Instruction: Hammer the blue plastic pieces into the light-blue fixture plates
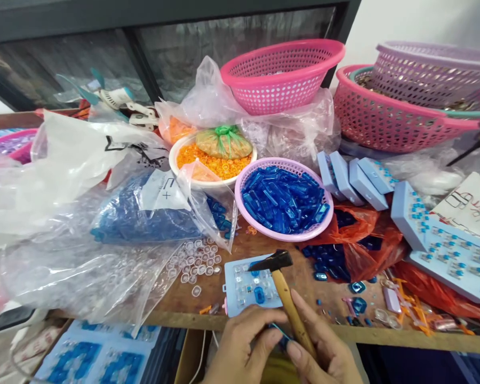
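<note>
Low at the front edge of the table, my left hand (240, 346) pinches a small blue plastic piece (282, 335), mostly hidden by the fingers. My right hand (324, 349) is closed around the wooden handle of a hammer (290, 309), and its thumb is close to the same blue piece. The dark hammer head lies over a light blue plastic panel (234, 304) on the table. Clear and blue plastic parts are set in that panel. Left of it are loose clear plastic rings (196, 261).
Behind the panel stands a pink basket of long blue pieces (286, 200), beside a white bowl of orange parts (184, 160). Plastic bags (144, 208) cover the left side. At right are red bags (374, 261), blue panels (456, 261) and scattered small parts. Larger baskets (280, 88) stand behind.
</note>
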